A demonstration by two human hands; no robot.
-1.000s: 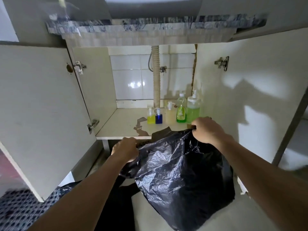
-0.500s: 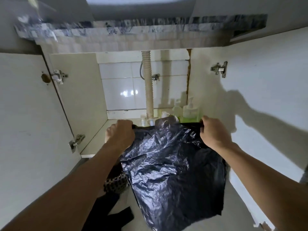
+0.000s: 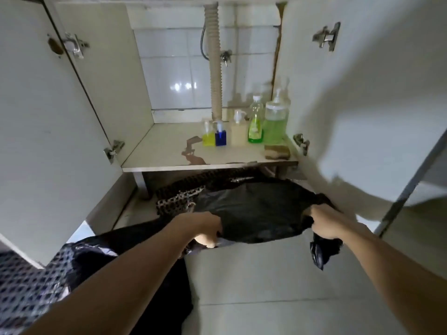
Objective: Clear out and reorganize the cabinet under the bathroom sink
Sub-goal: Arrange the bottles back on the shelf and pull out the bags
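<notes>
A black plastic bag [image 3: 256, 209] is stretched low over the floor in front of the open cabinet. My left hand [image 3: 205, 228] grips its left rim and my right hand [image 3: 324, 223] grips its right rim, with a loose end hanging below that hand. On the cabinet shelf [image 3: 164, 151] stand a small yellow bottle [image 3: 208, 136], a small blue bottle [image 3: 220, 136], a beige pump bottle [image 3: 239, 132], a green dish-soap bottle [image 3: 256, 122] and a large green pump bottle [image 3: 275, 122]. A brown sponge [image 3: 277, 152] lies at the shelf's front right.
Both cabinet doors stand open, the left door [image 3: 43, 131] and the right door [image 3: 362, 105]. A ribbed drain pipe [image 3: 215, 68] runs down the tiled back wall. A dark stain [image 3: 193, 153] marks the shelf. Patterned fabric [image 3: 179, 199] lies under the shelf edge.
The bag has come down from in front of the shelf to near the floor, spread wider between my hands. The bottles and the sponge have come into sight.
</notes>
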